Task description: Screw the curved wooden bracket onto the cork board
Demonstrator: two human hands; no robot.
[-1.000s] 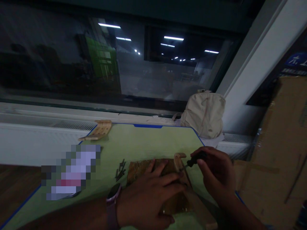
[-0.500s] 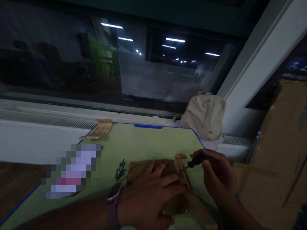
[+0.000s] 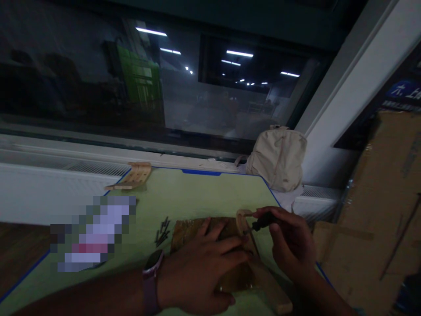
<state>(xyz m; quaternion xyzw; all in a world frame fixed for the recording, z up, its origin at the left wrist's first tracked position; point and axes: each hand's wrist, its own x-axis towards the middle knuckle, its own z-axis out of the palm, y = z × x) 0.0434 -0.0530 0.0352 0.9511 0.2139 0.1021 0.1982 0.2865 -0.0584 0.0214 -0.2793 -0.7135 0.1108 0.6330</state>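
Both hands are working close together without touching. The left hand (image 3: 197, 276), wearing a watch (image 3: 151, 276), is spread flat and pressing on a brown sheet (image 3: 192, 230), while the right hand (image 3: 291, 241) is gripping a black-handled screwdriver (image 3: 265, 220). Its tip is meeting a curved wooden part (image 3: 241, 218), just beyond the left fingertips; whether a screw sits there is too small to tell. A pale wooden bar (image 3: 271, 287) is running from that part toward the person. Keeping the shaft in line and pressing steadily while the left hand braces the wood looks like the surest way to stop the tip slipping. Further off, loose screws (image 3: 161, 232) are lying on a green cutting mat (image 3: 204, 193), a slatted wooden piece (image 3: 134, 175) is resting at its far edge, and a beige backpack (image 3: 278, 160) is sitting beyond.
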